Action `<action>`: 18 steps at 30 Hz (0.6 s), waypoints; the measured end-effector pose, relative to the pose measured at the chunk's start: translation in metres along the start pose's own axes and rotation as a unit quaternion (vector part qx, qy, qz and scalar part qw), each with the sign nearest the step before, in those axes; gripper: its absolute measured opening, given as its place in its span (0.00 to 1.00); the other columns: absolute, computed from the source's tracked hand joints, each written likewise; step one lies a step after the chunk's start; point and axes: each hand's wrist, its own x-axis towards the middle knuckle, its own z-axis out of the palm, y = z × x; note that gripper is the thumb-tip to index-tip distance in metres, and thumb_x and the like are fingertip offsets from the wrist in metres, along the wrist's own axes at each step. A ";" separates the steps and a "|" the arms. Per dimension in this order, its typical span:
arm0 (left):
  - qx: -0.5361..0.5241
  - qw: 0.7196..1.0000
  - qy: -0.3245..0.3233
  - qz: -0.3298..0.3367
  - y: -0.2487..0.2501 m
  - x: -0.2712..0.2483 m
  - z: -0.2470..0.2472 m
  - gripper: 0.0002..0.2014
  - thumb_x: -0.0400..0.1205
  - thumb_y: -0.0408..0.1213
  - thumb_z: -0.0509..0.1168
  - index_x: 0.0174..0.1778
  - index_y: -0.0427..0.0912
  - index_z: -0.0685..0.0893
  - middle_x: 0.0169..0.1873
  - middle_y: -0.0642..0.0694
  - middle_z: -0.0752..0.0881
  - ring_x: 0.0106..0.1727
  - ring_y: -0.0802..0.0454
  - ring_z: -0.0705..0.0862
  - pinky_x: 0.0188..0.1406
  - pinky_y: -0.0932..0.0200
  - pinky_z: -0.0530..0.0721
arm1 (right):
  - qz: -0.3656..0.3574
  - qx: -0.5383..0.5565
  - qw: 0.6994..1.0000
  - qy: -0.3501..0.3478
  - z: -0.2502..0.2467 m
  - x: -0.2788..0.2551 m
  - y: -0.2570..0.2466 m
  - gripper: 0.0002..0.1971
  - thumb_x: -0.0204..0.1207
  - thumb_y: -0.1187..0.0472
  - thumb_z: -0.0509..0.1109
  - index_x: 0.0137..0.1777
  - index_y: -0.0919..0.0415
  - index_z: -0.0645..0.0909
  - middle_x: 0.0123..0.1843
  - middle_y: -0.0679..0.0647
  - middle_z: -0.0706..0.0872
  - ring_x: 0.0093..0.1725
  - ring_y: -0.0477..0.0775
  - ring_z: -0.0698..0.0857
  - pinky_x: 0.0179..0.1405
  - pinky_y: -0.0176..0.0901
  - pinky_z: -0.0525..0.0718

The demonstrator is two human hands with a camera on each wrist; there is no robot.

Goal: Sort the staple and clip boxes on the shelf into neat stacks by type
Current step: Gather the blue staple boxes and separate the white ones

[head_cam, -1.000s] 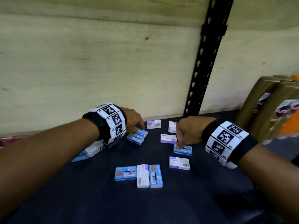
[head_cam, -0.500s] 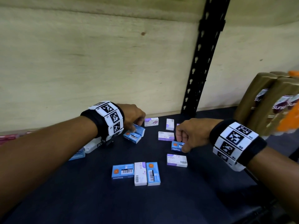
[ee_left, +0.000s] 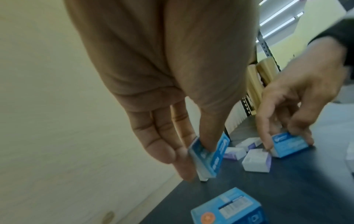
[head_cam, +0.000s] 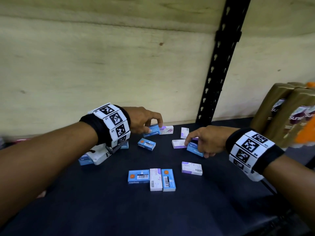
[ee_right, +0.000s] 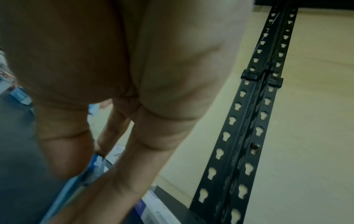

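Small blue and white-purple boxes lie scattered on the dark shelf (head_cam: 221, 193). My left hand (head_cam: 144, 123) pinches a blue box (head_cam: 151, 131) at the back, tilted on its edge; the left wrist view shows that blue box (ee_left: 76, 157) between thumb and fingers. My right hand (head_cam: 204, 142) grips another blue box (head_cam: 194, 149), shown as a blue box (ee_left: 287, 145) in the left wrist view and as a blurred blue box (ee_right: 84, 178) in the right wrist view. One blue box (head_cam: 147, 144) lies between the hands. Near the front, two blue boxes flank a white box (head_cam: 155, 179). A white-purple box (head_cam: 192, 168) lies to their right.
The wooden back panel (head_cam: 85, 65) and a black slotted upright (head_cam: 219, 65) close the shelf behind. Brown shampoo bottles (head_cam: 286, 113) stand at the right. More white-purple boxes (head_cam: 166, 129) lie by the back wall. Another blue box (head_cam: 85, 160) lies under my left wrist.
My left hand has lifted one blue box off the other and carried it back and right. My right hand has closed on its blue box and tilted it up off the shelf.
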 end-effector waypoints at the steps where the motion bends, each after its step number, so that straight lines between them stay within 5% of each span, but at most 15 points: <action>1: -0.009 1.000 0.006 -0.008 0.000 -0.008 -0.001 0.15 0.84 0.40 0.63 0.66 0.57 0.72 0.50 0.55 0.86 0.36 0.60 0.82 0.39 0.62 0.74 | -0.013 0.001 1.000 0.004 -0.001 -0.002 -0.001 0.18 0.80 0.66 0.64 0.61 0.40 0.79 0.39 0.54 0.93 0.28 0.44 0.87 0.37 0.37 0.88; 6: -0.041 0.998 0.036 -0.043 -0.004 -0.045 -0.004 0.17 0.83 0.39 0.65 0.65 0.50 0.67 0.43 0.54 0.85 0.38 0.57 0.81 0.38 0.61 0.75 | -0.075 0.008 0.996 0.043 -0.007 -0.007 -0.019 0.19 0.80 0.69 0.66 0.63 0.45 0.78 0.44 0.60 0.91 0.27 0.43 0.87 0.35 0.37 0.88; 10: -0.038 0.996 0.035 -0.079 -0.011 -0.081 0.002 0.23 0.84 0.39 0.64 0.74 0.58 0.67 0.49 0.53 0.79 0.41 0.57 0.80 0.50 0.57 0.78 | -0.114 -0.061 0.990 0.049 -0.006 -0.003 -0.056 0.20 0.81 0.65 0.65 0.67 0.41 0.74 0.42 0.52 0.92 0.31 0.40 0.87 0.39 0.33 0.84; 15: -0.023 0.991 0.051 -0.124 -0.023 -0.114 0.012 0.11 0.80 0.38 0.69 0.57 0.55 0.80 0.34 0.58 0.78 0.34 0.61 0.76 0.33 0.62 0.72 | -0.134 -0.105 0.983 0.070 -0.002 0.009 -0.104 0.12 0.79 0.60 0.69 0.62 0.51 0.79 0.40 0.47 0.92 0.44 0.48 0.89 0.49 0.44 0.84; 18: -0.033 0.984 0.061 -0.162 -0.031 -0.130 0.022 0.11 0.77 0.40 0.73 0.52 0.54 0.81 0.35 0.59 0.78 0.40 0.54 0.78 0.38 0.60 0.73 | -0.151 -0.119 0.979 0.073 0.000 0.013 -0.129 0.10 0.79 0.59 0.71 0.59 0.54 0.82 0.40 0.47 0.91 0.44 0.48 0.88 0.48 0.42 0.82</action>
